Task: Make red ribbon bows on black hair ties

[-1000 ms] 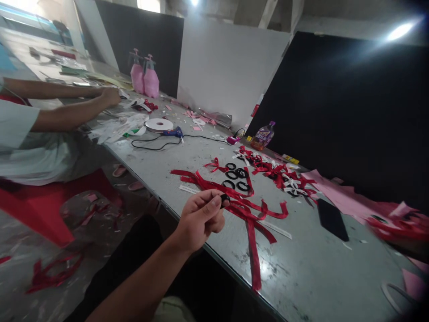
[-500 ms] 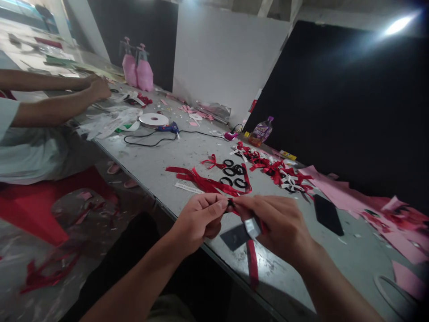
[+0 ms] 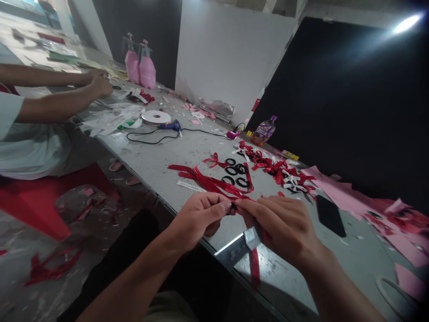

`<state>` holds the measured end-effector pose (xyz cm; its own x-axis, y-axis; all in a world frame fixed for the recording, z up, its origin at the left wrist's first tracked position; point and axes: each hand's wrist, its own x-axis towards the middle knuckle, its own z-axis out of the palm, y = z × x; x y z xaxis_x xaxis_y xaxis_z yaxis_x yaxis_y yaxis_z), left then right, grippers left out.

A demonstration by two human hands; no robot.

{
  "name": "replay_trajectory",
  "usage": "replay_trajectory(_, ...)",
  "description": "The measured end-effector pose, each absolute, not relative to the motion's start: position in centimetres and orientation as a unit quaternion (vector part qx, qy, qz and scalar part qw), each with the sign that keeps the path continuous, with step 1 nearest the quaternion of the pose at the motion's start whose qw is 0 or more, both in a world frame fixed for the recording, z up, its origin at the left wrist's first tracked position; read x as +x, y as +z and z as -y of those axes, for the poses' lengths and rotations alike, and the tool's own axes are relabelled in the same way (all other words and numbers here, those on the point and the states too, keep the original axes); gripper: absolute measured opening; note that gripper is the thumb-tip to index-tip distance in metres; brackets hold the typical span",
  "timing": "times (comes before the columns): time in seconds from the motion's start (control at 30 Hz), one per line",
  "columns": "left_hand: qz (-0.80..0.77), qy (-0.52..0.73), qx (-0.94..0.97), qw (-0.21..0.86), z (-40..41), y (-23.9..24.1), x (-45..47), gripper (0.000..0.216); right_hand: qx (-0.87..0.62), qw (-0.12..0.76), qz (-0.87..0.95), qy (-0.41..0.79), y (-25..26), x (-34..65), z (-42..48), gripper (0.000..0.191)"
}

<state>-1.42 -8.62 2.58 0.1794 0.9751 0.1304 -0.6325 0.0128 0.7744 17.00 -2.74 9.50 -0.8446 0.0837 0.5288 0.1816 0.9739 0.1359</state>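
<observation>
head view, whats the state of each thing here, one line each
left hand, shut on black ring
right hand, shut on red ribbon
black ring, pinched between both hands' fingertips
red ribbon, trailing onto the table
glue gun, lying down, cord attached
pink spray bottles, upright
white ribbon spool, lying flat
black phone, flat, screen dark

Satiny red cloth ribbon (image 3: 214, 183); scuffed grey table (image 3: 174, 156); glossy pink plastic bottles (image 3: 140, 69).

No legible txt: print on paper strip (image 3: 190, 185), bottle label (image 3: 263, 132) too blurred.
</observation>
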Motion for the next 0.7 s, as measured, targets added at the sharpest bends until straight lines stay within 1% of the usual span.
replay_trajectory(0.33, -0.24, 0.594, 0.363, 0.676, 8.7, 2.82, -1.35, 0.027, -0.05, 0.269, 0.956, -0.105, 9.71, 16.96, 2.65, 0.016)
replay_trajectory(0.57, -0.274, 0.581, 0.398, 0.656, 8.81, 2.8, -1.52, 0.027, -0.052, 0.251, 0.962, -0.096, 9.92, 16.74, 2.74, 0.012)
replay_trajectory(0.7, -0.27, 0.569, 0.407, 0.662, 8.75, 2.84, -1.35, 0.028, -0.055, 0.258, 0.96, -0.096, 9.92, 16.72, 2.81, 0.012)
